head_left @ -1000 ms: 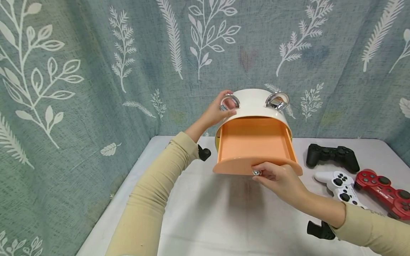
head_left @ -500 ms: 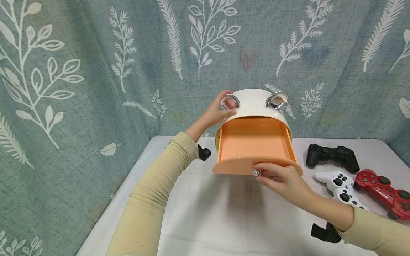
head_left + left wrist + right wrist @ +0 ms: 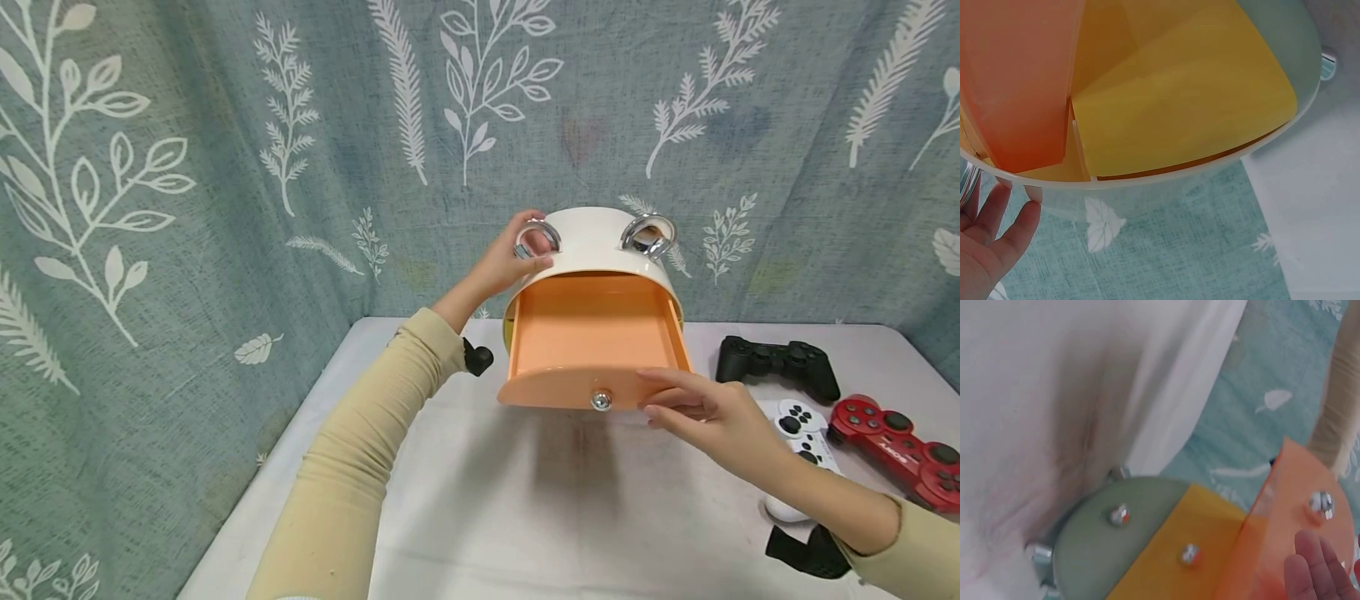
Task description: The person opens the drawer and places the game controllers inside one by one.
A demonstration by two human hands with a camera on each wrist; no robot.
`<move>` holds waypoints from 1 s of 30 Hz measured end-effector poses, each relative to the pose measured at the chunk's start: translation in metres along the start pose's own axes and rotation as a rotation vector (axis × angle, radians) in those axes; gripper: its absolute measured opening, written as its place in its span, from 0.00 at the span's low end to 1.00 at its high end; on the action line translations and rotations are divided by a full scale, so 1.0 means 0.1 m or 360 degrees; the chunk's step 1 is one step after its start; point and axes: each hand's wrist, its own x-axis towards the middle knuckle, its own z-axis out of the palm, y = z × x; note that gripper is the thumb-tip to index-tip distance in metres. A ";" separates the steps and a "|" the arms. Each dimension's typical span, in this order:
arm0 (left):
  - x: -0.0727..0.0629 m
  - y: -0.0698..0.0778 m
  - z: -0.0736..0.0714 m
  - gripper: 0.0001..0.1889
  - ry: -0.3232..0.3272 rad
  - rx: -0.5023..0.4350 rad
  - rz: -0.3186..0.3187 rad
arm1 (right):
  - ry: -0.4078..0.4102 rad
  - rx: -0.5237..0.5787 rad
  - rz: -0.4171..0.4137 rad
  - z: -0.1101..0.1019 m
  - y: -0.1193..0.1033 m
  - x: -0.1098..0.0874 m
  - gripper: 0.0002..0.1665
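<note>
Bracing the round white case (image 3: 588, 239), the left hand (image 3: 512, 260) holds its upper left side, behind a metal loop (image 3: 554, 239). The right hand (image 3: 723, 421), its grip partly spread with nothing in it, hangs just right of the knob (image 3: 602, 401); whether its fingertips brush the front panel (image 3: 551, 390) is unclear. Good work here likely means a steady left hold, so the pulled-out orange drawer (image 3: 596, 333) cannot tip the case, and right fingers that never nudge the panel sideways. The drawer juts from the case's top, near the back of the tabletop (image 3: 457, 517), pointing toward the person. Its front panel's long axis runs side to side, nearly level.
</note>
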 end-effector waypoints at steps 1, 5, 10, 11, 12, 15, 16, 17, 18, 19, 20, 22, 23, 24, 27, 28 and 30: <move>0.00 0.00 0.00 0.35 -0.0001 0.0004 0.0001 | 0.0015 -0.0005 -0.0007 -0.04 0.01 -0.02 0.24; 0.00 0.00 0.00 0.35 -0.0004 0.0013 0.0008 | 0.0059 -0.0029 -0.0009 -0.21 0.06 -0.09 0.27; 0.00 -0.01 0.00 0.35 0.0005 0.0019 0.0009 | 0.0109 -0.0142 0.0116 -0.41 0.17 -0.22 0.30; 0.00 -0.01 0.00 0.35 0.0008 0.0019 0.0008 | 0.0121 -0.0166 0.0155 -0.45 0.19 -0.25 0.30; 0.00 -0.01 0.00 0.35 0.0009 0.0020 0.0007 | 0.0129 -0.0188 0.0192 -0.48 0.21 -0.28 0.30; 0.00 -0.01 0.00 0.35 0.0012 0.0015 0.0007 | 0.0155 -0.0252 0.0251 -0.56 0.28 -0.37 0.30; 0.00 0.00 0.00 0.35 0.0013 0.0013 0.0006 | 0.0168 -0.0283 0.0270 -0.59 0.30 -0.40 0.30; 0.00 0.00 0.00 0.35 0.0013 0.0011 0.0006 | 0.0179 -0.0293 0.0278 -0.61 0.32 -0.42 0.30; 0.00 0.00 0.01 0.34 0.0013 0.0011 0.0006 | 0.0194 -0.0320 0.0289 -0.64 0.34 -0.45 0.29; 0.00 0.00 0.01 0.35 0.0011 0.0011 0.0005 | 0.0207 -0.0352 0.0305 -0.66 0.37 -0.48 0.29; 0.00 0.00 0.01 0.35 0.0010 0.0012 0.0006 | 0.0216 -0.0366 0.0328 -0.69 0.39 -0.51 0.28; 0.00 0.00 0.01 0.35 0.0007 0.0014 0.0005 | 0.0228 -0.0408 0.0391 -0.74 0.45 -0.56 0.28; 0.00 0.00 0.01 0.35 0.0006 0.0017 0.0005 | 0.0233 -0.0428 0.0430 -0.77 0.48 -0.58 0.28; 0.00 0.00 0.01 0.35 0.0005 0.0020 0.0005 | 0.0233 -0.0464 0.0470 -0.79 0.51 -0.61 0.28; 0.00 0.00 0.01 0.35 0.0006 0.0020 -0.0002 | 0.0234 -0.0483 0.0566 -0.86 0.59 -0.67 0.29; 0.00 0.00 0.01 0.35 0.0008 0.0019 -0.0004 | 0.0248 -0.0462 0.0580 -0.87 0.61 -0.69 0.28; 0.00 0.00 0.01 0.35 0.0009 0.0014 -0.0008 | 0.0272 -0.0457 0.0612 -0.90 0.66 -0.74 0.27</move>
